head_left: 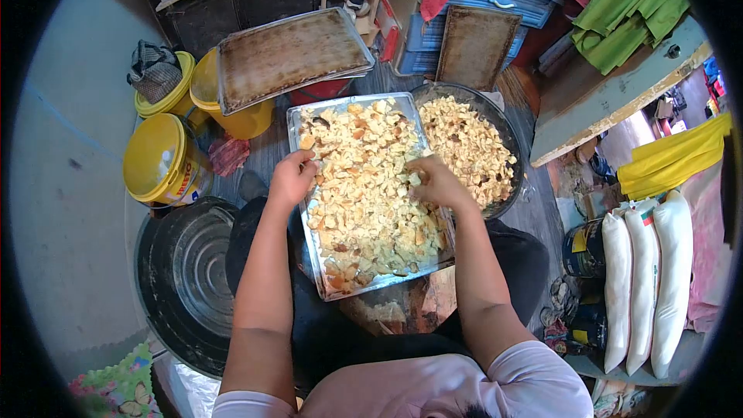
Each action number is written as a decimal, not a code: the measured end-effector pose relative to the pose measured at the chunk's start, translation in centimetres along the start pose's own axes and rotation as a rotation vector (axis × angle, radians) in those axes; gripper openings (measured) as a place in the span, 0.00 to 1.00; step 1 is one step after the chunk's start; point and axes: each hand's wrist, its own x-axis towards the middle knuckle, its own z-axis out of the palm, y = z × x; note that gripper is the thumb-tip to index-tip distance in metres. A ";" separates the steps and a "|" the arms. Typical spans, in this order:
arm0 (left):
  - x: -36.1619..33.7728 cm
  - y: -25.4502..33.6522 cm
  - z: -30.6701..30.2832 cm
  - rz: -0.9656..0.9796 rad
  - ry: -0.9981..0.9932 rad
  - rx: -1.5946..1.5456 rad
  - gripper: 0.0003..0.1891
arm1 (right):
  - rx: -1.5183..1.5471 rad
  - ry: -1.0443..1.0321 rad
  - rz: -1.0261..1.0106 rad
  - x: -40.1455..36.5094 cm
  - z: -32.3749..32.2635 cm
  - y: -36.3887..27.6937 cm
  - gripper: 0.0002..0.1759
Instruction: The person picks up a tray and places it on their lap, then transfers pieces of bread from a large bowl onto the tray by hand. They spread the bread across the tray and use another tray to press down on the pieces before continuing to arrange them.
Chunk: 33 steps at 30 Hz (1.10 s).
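Note:
A metal tray [315, 251] lies across the person's lap, covered with torn bread pieces [360, 174]. At the tray's left edge, my left hand [294, 178] has its fingers curled over the bread; what they hold, if anything, is hidden. My right hand [433, 180] is over the right side of the tray, its fingers closed on a pale bread piece [415, 179]. Right behind that hand stands a round dark basin [516, 143] filled with more bread pieces [468, 143].
Stacked baking trays [294, 54] rest beyond the tray, near yellow buckets [159, 159]. An empty black tub [190, 271] sits at the left. White filled sacks [642, 286] stand at the right, below a wooden board [619, 93]. Another tray [478, 46] leans on blue drawers.

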 end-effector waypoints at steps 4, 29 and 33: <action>-0.1 -0.3 -0.2 0.001 -0.018 -0.018 0.17 | -0.011 0.053 0.003 -0.1 1.1 1.9 0.17; 0.0 0.3 -0.9 -0.044 -0.018 -0.059 0.16 | 0.000 0.222 -0.114 4.0 0.6 6.7 0.24; 0.0 0.5 -0.8 -0.010 -0.015 0.004 0.16 | -0.136 0.065 -0.099 2.2 2.1 5.5 0.32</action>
